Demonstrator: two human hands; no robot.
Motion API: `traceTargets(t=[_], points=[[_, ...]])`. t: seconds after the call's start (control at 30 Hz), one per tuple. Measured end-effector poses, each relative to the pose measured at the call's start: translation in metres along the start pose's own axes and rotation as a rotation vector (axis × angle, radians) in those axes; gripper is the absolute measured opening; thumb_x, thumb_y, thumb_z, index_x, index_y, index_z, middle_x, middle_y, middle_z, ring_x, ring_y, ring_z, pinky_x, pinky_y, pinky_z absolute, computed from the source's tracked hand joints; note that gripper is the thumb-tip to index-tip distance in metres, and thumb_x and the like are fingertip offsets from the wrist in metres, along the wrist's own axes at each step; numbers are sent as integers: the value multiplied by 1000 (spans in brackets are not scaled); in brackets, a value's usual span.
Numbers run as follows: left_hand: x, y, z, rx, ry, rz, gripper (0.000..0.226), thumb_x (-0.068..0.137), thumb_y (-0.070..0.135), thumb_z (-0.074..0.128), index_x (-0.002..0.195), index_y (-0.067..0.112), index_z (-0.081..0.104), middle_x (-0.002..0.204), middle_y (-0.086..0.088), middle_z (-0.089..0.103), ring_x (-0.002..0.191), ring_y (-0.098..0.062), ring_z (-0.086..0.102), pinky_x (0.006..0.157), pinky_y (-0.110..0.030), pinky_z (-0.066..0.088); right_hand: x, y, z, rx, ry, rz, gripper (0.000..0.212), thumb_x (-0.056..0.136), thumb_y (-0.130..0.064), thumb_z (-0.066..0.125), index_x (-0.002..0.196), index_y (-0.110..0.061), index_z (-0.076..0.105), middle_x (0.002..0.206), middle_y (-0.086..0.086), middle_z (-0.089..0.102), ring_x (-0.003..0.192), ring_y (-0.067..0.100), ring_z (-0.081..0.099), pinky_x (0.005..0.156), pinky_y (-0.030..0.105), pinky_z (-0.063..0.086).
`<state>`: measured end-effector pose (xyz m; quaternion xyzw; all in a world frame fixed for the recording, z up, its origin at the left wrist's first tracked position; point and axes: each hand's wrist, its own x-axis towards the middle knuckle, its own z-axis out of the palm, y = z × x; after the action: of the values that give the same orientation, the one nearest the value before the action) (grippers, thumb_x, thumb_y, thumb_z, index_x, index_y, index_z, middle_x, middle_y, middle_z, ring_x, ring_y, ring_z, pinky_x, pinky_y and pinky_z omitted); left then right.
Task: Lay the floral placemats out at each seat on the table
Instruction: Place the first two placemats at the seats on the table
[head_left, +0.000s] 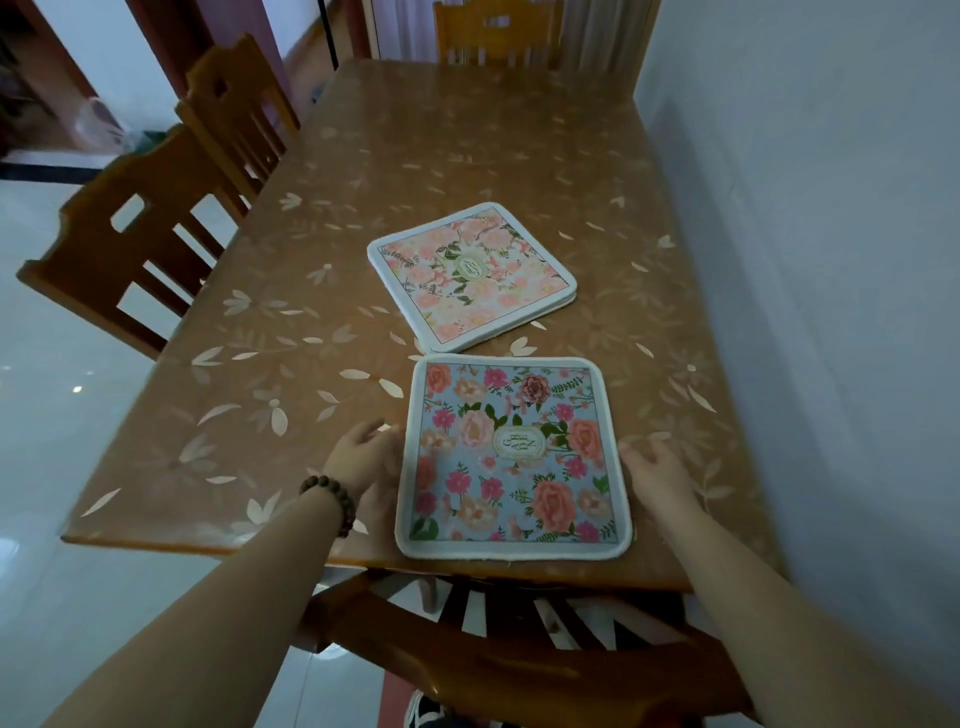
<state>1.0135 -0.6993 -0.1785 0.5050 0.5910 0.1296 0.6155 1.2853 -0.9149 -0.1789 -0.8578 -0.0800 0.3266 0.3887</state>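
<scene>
- A blue floral placemat (511, 460) lies flat on the bench (322, 364), at its near edge, squared to the chair (519, 670) tucked in below it.
- The left hand (366, 462) is at the mat's left edge, fingers loosely spread and gripping nothing; a bead bracelet (332, 501) circles its wrist.
- The right hand (657, 475) lies just beside the mat's right edge, fingers relaxed and apart; actual contact cannot be told.
- A pink floral placemat stack (472, 275) rests further in, turned at an angle, just beyond the blue mat.
- More wooden chairs stand along the left side (140, 234) and at the far end (496, 34).
</scene>
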Motion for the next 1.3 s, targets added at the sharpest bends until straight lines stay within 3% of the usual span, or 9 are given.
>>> traceTargets(t=[0.1, 0.2, 0.3, 0.5, 0.67, 0.83, 1.03, 1.2, 1.3], points=[[8, 4, 14, -76, -78, -42, 43, 87, 30, 54, 129, 23, 53, 123, -7, 59, 108, -22, 56, 82, -37, 49, 14, -4, 10, 113, -100, 99, 48, 93, -47, 48, 134, -23, 45, 148, 11, 41, 132, 32, 43, 107, 50, 38], [9, 2, 26, -94, -103, -35, 20, 80, 31, 50, 92, 32, 66, 102, -3, 67, 88, -16, 63, 72, -35, 51, 16, -4, 19, 83, -140, 124, 34, 95, -46, 39, 115, -21, 51, 144, 14, 46, 129, 33, 47, 104, 43, 40], [8, -5, 31, -135, -109, -24, 18, 87, 29, 45, 88, 36, 61, 89, 4, 70, 80, -11, 66, 60, -27, 50, 7, -5, 23, 112, -92, 124, 50, 98, -43, 35, 142, -19, 43, 145, 9, 45, 129, 30, 46, 100, 37, 39], [6, -15, 29, -201, -125, 0, 17, 91, 25, 45, 87, 38, 55, 66, 20, 70, 59, 5, 65, 42, -14, 48, -17, 6, 30, 24, -119, 44, 50, 98, -37, 32, 144, -19, 38, 146, 9, 45, 131, 30, 44, 108, 47, 37], [7, -17, 29, -55, -53, -31, 43, 87, 31, 44, 129, 27, 49, 115, 6, 58, 92, -11, 59, 78, -33, 51, -10, 3, 24, -20, -90, 24, 49, 97, -46, 31, 132, -18, 52, 129, 10, 58, 117, 31, 54, 100, 45, 44], [4, -16, 32, -46, -54, -48, 16, 88, 30, 42, 93, 39, 54, 92, 12, 57, 80, -6, 54, 62, -27, 42, -4, -1, 24, 13, -147, 30, 51, 96, -52, 31, 131, -22, 53, 127, 8, 60, 108, 26, 59, 93, 42, 48], [16, 18, 46, -31, -130, 17, 42, 91, 31, 43, 132, 24, 47, 119, 3, 53, 99, -16, 54, 85, -36, 43, -17, 14, 29, -87, -106, -6, 51, 98, -49, 25, 129, -21, 53, 120, 9, 62, 109, 31, 59, 97, 48, 46], [32, 43, 68, -28, -165, 20, 45, 93, 30, 46, 131, 7, 50, 135, -20, 52, 116, -35, 53, 100, -46, 43, -20, 25, 12, -185, -15, -4, 52, 99, -47, 24, 103, -12, 63, 93, 9, 67, 81, 23, 61, 72, 35, 47], [29, 44, 70, -47, -121, 93, 48, 95, 36, 40, 136, 12, 44, 145, -14, 42, 131, -33, 41, 108, -49, 33, -3, 18, -5, -209, 78, -89, 51, 100, -45, 26, 107, -10, 63, 98, 9, 62, 86, 24, 57, 77, 36, 43]])
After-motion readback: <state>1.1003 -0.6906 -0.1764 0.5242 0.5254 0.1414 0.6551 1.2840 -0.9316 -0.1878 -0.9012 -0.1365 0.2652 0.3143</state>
